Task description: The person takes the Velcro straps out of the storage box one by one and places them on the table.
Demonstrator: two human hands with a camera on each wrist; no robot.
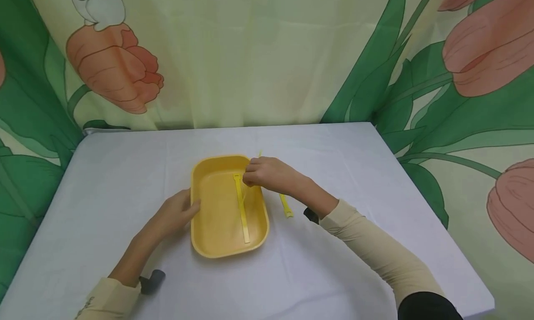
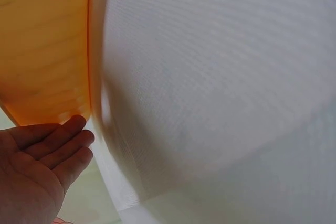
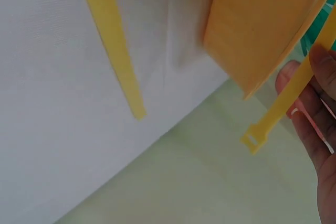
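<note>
Over the far right corner of the yellow tray [image 1: 217,213], I have the right grip [image 1: 271,175] with thumb and fingers drawn together, pinching a yellow strap [image 3: 284,99]. Its slotted end juts out past the fingers toward the curtain [image 1: 258,65]; I cannot tell from my views where its other end finishes. Just below that grip, a second strap [image 1: 241,208] lies lengthwise inside the tray, slotted end to the far side. Just outside the tray's right wall, a third strap [image 1: 286,206] lies on the white-covered counter [image 1: 342,171], slotted end nearer me; the right hand and wrist block my head view of its far end, though the right wrist view shows it.

Across the tray, the left grip [image 1: 177,212] holds the left wall, thumb lapped over the rim and fingers nearly straight against the outside.

Further out, the right forearm slants in from the lower right, wrist bent down, its beige sleeve [image 1: 375,241] ringed by a black band [image 1: 429,306]. The left forearm rises from the lower left. A dark piece [image 1: 152,282] sticks out beside the left wrist, another [image 1: 311,215] beside the right. Behind the counter hangs the curtain, printed with large pink flowers [image 1: 492,41] and green leaves.
</note>
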